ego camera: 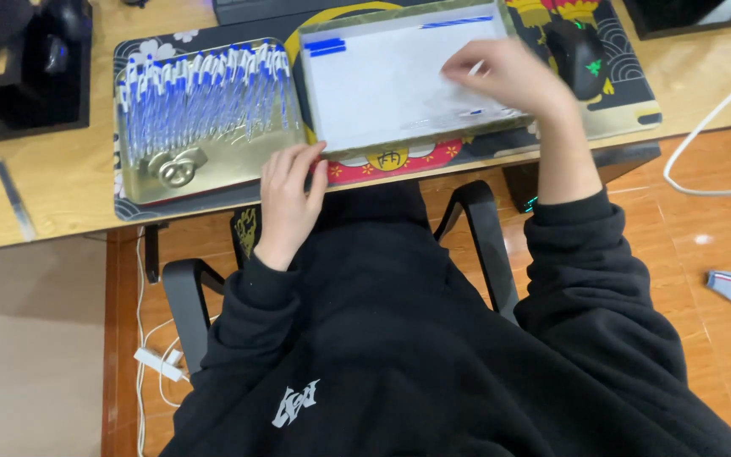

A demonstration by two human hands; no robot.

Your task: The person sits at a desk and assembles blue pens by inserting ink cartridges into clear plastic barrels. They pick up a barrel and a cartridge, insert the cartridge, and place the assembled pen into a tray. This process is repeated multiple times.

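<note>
Pens with clear barrels and blue caps fill a gold-toned tray, beside a second tray with an olive-gold rim and a white inner floor carrying a few blue pieces. Both sit on a black desk mat patterned with white flowers, curved wave lines, and red and yellow ornament. A black mouse shows a green glow. The table is pale wood grain; the floor is orange-brown tile. The person's sweatshirt is black with a white emblem.
</note>
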